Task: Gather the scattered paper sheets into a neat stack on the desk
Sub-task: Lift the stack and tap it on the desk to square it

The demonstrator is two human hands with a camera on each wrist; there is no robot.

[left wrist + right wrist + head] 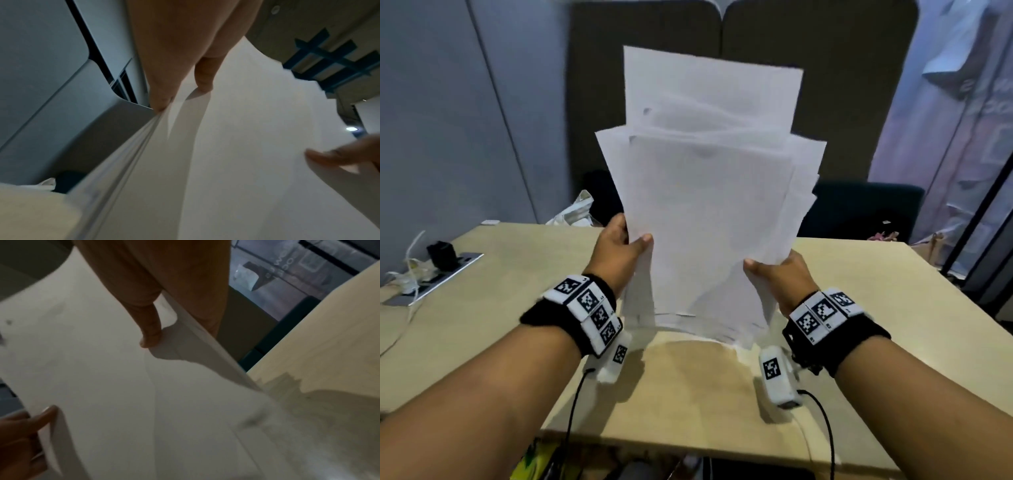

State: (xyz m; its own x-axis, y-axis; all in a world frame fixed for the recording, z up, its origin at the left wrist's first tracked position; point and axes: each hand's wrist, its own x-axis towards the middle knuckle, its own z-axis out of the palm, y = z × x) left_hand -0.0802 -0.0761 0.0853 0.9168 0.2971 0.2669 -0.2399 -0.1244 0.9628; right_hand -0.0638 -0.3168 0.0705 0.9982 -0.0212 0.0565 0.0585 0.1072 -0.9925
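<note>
A bundle of white paper sheets [709,205] stands upright on its lower edge on the light wooden desk [500,325]. The sheets are fanned and uneven at the top. My left hand [623,246] grips the bundle's left edge, thumb on the front sheet. On the other side my right hand [774,270] pinches the right edge lower down. In the left wrist view the paper sheets [246,146] fill the frame, with my left hand [180,91] on their edge. The right wrist view shows the paper sheets [102,369] held by my right hand [164,332], thumb on the front.
A power strip [438,277] with a black plug and white cables lies at the desk's left edge. A white bag [575,212] and a dark chair [866,209] sit behind the desk. Grey panels close off the left side.
</note>
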